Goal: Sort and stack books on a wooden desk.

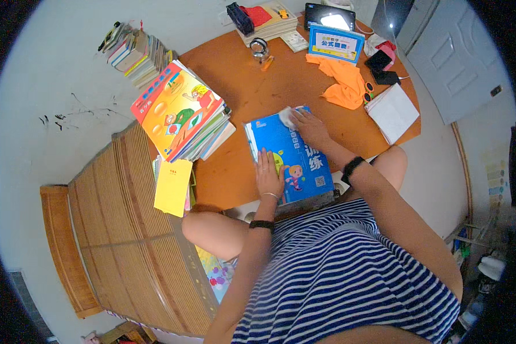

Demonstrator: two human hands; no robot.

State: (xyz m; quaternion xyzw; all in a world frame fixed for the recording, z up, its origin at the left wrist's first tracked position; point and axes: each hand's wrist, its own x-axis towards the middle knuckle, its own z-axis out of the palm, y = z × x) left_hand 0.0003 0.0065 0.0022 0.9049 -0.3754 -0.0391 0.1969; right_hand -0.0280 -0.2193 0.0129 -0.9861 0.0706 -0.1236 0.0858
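A blue workbook (295, 163) with a cartoon child on its cover lies at the front edge of the brown table, overhanging toward my lap. My left hand (269, 176) rests flat on the lower left of the cover, fingers stretched out. Near the top edge of the book, my right hand (311, 129) presses a crumpled white tissue or cloth (286, 118) against the cover. Its fingers lie over the wad, so part of the wad is hidden.
Left on the table (229, 86) stands a tall book stack (178, 112), with a yellow booklet (173, 186) beside it. At the back are a roll of tape (260, 49) and a blue-framed card (336, 44). An orange cloth (344, 83) and white papers (392, 113) lie right.
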